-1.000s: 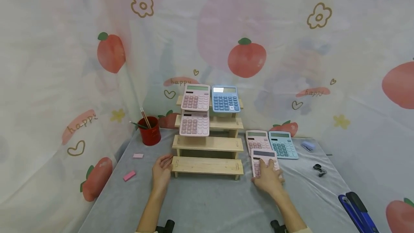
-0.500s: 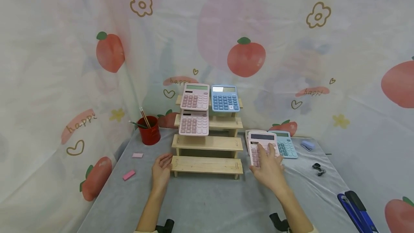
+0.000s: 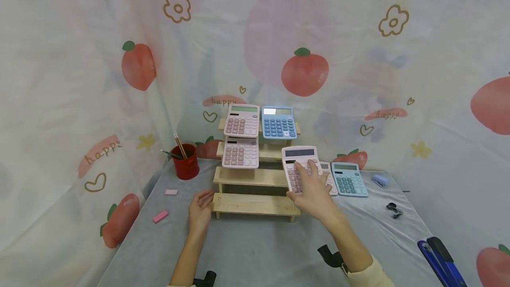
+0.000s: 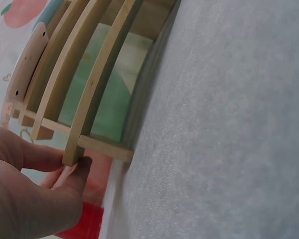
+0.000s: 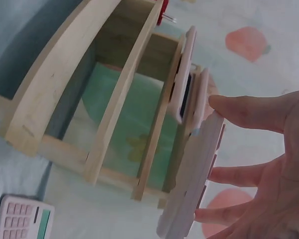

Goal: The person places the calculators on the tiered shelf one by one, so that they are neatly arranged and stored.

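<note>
Calculator [image 3: 292,172], pink, gripped by right hand [image 3: 316,193], partly beneath it

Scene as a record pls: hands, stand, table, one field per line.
Left hand: pinches wooden stand, bottom tier, left end
Right hand: holds raised pink calculator
Stand top tier: upper pink calculator, left; blue calculator, right
Stand second tier down: lower pink calculator, left
Table, right: table pink calculator, turquoise calculator
Table, left: red cup
</note>
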Available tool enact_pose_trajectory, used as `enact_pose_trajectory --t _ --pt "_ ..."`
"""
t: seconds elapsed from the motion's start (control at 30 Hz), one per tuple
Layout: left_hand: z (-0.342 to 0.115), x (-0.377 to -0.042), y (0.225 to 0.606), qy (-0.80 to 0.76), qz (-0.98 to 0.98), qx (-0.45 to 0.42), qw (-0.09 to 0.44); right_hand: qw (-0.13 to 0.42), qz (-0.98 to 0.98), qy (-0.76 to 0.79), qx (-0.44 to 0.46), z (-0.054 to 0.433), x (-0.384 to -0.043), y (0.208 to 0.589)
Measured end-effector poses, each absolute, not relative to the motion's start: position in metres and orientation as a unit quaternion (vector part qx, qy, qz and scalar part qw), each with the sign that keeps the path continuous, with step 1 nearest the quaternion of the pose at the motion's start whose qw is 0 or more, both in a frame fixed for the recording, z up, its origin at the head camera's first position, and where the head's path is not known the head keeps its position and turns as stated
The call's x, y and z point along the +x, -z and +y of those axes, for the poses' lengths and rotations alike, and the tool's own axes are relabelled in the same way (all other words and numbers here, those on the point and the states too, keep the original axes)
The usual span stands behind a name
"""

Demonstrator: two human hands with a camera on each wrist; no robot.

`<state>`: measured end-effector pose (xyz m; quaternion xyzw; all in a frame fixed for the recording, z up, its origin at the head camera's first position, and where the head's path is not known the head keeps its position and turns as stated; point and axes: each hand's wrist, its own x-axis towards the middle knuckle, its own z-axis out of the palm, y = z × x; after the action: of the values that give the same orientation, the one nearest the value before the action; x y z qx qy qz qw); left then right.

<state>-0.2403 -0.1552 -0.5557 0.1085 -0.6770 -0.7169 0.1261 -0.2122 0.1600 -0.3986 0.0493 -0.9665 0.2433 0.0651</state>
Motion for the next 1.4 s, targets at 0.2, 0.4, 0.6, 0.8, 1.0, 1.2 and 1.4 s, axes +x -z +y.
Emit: enact_pose_trajectory --t 0.2,0.4,0.6,0.8,1.0,1.2,1.4 --pt "-0.155 -0.24 0.557 0.716 -0.678 0.11 0.126 0.062 -0.969 -0.231 0.057 0.136 -0.226 0.395" --pt "-0.154 -0.24 0.558 0.717 -0.677 0.11 0.125 0.063 -0.969 -0.228 0.07 0.117 -0.239 0.392" --pt "-0.153 -0.241 0.559 0.716 -0.675 0.112 0.137 0.059 -0.97 -0.223 0.073 0.102 -0.254 0.391" --pt "-0.152 -0.242 0.56 0.715 -0.674 0.116 0.145 0.063 -0.975 -0.203 0.067 0.096 -0.268 0.395" --pt "-0.151 -0.242 0.558 0.714 -0.675 0.117 0.145 0.066 -0.977 -0.195 0.053 0.088 -0.283 0.396" --pt "-0.151 -0.24 0.558 0.712 -0.678 0.108 0.145 0.094 -0.978 -0.181 0.047 0.083 -0.298 0.401" --pt "-0.153 -0.237 0.558 0.711 -0.68 0.09 0.155 0.114 -0.978 -0.163 0.055 0.088 -0.305 0.411"
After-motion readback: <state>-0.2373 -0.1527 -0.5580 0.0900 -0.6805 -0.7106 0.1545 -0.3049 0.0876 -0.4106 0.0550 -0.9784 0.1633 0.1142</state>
